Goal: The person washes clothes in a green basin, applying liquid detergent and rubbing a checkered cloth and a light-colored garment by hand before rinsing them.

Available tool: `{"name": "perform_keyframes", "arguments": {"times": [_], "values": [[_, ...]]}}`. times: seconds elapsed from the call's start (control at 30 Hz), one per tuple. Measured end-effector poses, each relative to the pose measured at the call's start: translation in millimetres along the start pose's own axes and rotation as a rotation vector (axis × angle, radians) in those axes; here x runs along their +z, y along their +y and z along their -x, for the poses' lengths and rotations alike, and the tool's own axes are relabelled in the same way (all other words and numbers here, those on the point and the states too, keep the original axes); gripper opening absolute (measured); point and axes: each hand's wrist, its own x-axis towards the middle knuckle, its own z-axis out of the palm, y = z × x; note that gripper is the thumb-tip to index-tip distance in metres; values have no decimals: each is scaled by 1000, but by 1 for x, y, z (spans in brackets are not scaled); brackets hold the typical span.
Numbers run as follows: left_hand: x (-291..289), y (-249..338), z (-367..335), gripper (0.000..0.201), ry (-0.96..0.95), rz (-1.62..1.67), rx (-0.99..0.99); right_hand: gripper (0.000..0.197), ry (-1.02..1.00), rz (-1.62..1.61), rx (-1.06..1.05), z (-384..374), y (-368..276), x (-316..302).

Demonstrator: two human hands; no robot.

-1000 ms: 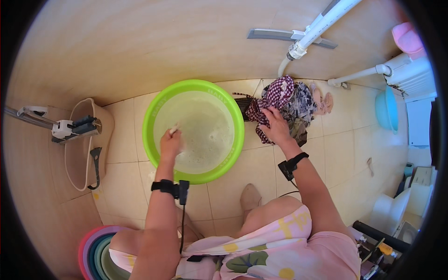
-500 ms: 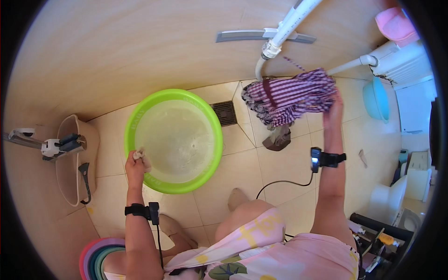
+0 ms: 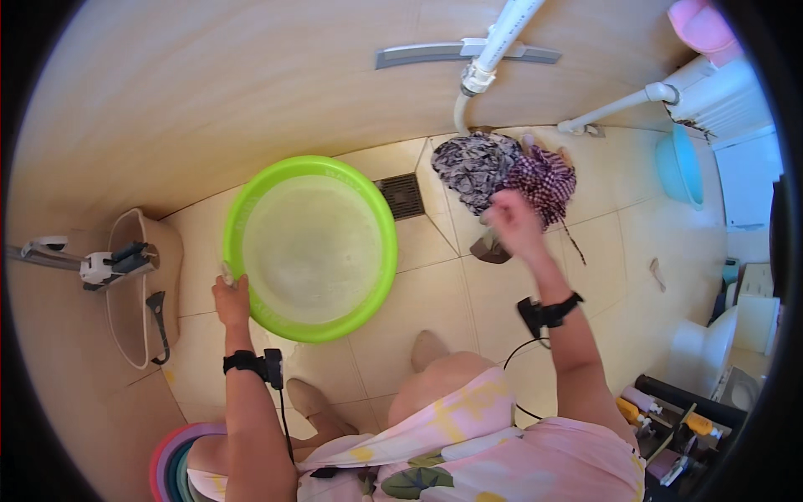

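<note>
At the left rim of a green basin (image 3: pixel 386 276) with cloudy water, my left hand (image 3: pixel 232 301) is closed on a small pale cloth (image 3: pixel 227 273), of which only a little shows. To the right of the basin, my right hand (image 3: pixel 516 226) hovers at the near edge of a heap of clothes, its fingers partly curled and smeared by motion. The heap holds a grey-black patterned garment (image 3: pixel 468 165) and a crumpled purple-and-white checked garment (image 3: pixel 544 180) with a trailing tie. Partly hidden beneath the right hand lies a brown-grey cloth (image 3: pixel 488 249).
A dark floor drain (image 3: pixel 401 197) lies between basin and heap. White pipes (image 3: pixel 506 38) come down the back wall. A beige tub (image 3: pixel 125 293) stands at the left, a light-blue basin (image 3: pixel 679 170) at the far right. Bottles in a rack (image 3: pixel 669 427) sit near my right side.
The checked garment, held out by my right hand before, now lies crumpled on the heap. My right hand has come nearer and left. My left hand has moved slightly outward to the basin's left rim.
</note>
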Motion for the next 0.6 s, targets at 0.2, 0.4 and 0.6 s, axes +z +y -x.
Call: {"name": "perform_keyframes", "arguments": {"times": [0.2,0.4,0.6], "values": [[35,-34,-16,30,-85,1007,-87,41,-576,-871,385,32,-80,173],[-46,-42,-28,26,-149,1062,-195,30,-611,-1035,428,64,-119,178],[-44,-5,-25,23,-132,1170,-157,29,-547,-1041,488,64,-109,168]]}}
